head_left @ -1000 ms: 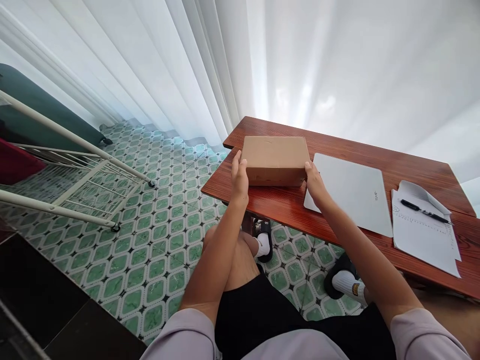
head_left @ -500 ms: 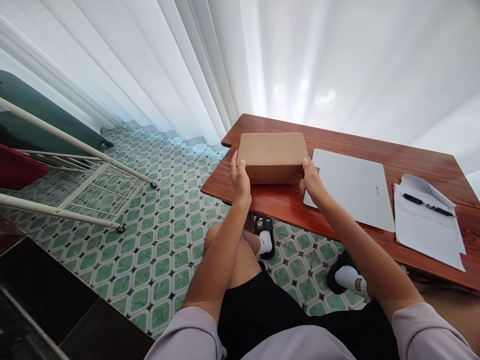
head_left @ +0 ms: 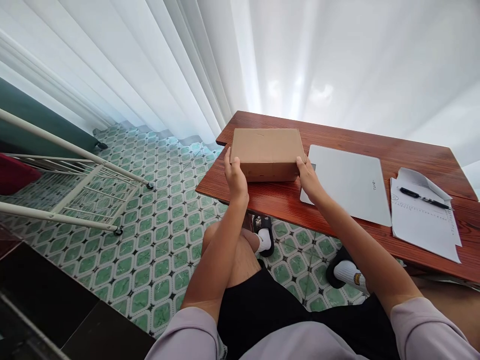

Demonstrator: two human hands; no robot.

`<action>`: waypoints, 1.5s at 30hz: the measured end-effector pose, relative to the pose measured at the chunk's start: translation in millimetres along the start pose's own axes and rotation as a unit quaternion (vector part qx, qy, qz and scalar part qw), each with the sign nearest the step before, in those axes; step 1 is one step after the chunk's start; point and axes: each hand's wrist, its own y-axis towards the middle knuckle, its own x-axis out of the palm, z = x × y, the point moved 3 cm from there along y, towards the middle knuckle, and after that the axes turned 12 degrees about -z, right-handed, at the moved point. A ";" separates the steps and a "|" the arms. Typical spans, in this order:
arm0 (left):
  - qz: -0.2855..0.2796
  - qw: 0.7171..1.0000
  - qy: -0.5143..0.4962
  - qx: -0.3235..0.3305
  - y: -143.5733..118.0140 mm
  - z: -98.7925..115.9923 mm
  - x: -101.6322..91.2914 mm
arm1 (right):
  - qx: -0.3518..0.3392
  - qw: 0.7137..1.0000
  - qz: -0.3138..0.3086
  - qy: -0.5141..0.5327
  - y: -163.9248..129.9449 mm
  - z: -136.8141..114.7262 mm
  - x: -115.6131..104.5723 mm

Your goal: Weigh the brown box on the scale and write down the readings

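A closed brown cardboard box [head_left: 268,150] is at the left end of the reddish wooden table [head_left: 258,197]. My left hand [head_left: 235,176] grips the box's left side, with the thumb at its near corner. On the opposite side, my right hand [head_left: 309,177] holds the right end, its thumb at the near right corner. The fingers behind the box's sides are partly hidden. Just right of the box lies a closed silver laptop [head_left: 347,182], partly under my right wrist. I cannot tell whether the box's bottom touches the table.
Sheets of paper [head_left: 423,225] with handwriting lie at the table's right, a black pen [head_left: 425,198] across them. A white wheeled rack [head_left: 93,185] stands on the green tiled floor [head_left: 168,250] at left. White curtains [head_left: 292,60] hang behind the table.
The view has shifted slightly, so table, laptop and papers appear a little further left and up. Both hands keep their hold on the box, which shows little movement relative to the table.
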 end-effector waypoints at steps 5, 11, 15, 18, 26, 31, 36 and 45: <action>-0.003 0.999 0.004 0.044 -1.3 1.9 2.2 | -0.022 1.000 0.005 -0.005 -3.7 -6.4 -1.5; -0.015 0.998 -0.004 0.059 -3.9 1.4 9.8 | -0.045 0.999 0.018 0.007 -8.8 -15.1 -10.5; -0.018 0.998 0.001 0.066 -9.7 8.0 19.2 | -0.048 0.998 0.030 0.016 -14.3 -16.6 -19.6; -0.037 0.997 -0.004 0.072 -13.6 12.0 28.7 | -0.057 0.997 0.040 0.023 -19.1 -17.6 -28.5; -0.076 0.992 0.011 0.097 -17.6 9.5 53.9 | -0.065 0.995 0.068 0.016 -37.0 -21.5 -58.2; -0.136 0.983 -0.003 0.120 -23.4 8.7 74.9 | -0.079 0.992 0.097 0.010 -52.2 -19.6 -80.1; -0.205 0.969 -0.025 0.132 -32.4 5.4 98.1 | -0.088 0.989 0.118 -0.014 -71.0 -15.9 -107.6; -0.320 0.939 -0.055 0.110 -52.8 -10.9 131.2 | -0.083 0.988 0.129 -0.031 -111.4 6.5 -156.4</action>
